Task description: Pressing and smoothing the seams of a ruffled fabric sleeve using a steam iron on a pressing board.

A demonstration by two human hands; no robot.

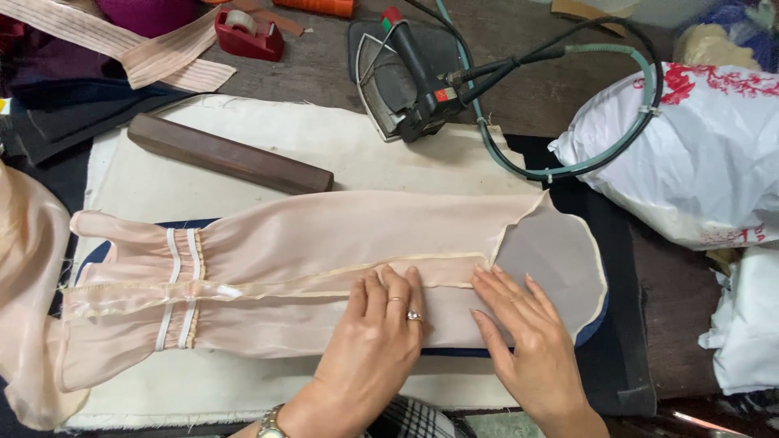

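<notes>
A thin pink sleeve point(324, 268) is lying flat on a padded board on the table point(535, 89). It is looking very soft, light and slippery (it would slide and crease easily), so the long seam down its middle seems the best place for holding it. The left hand point(381, 324) is pressing flat on that seam, fingers close together. The right hand point(523, 324) is pressing beside it, fingers spread a little. Behind them, a dark wooden block point(231, 154) and an iron point(406, 81) are resting. 1 white bag point(698, 154) is sitting at the right.
</notes>
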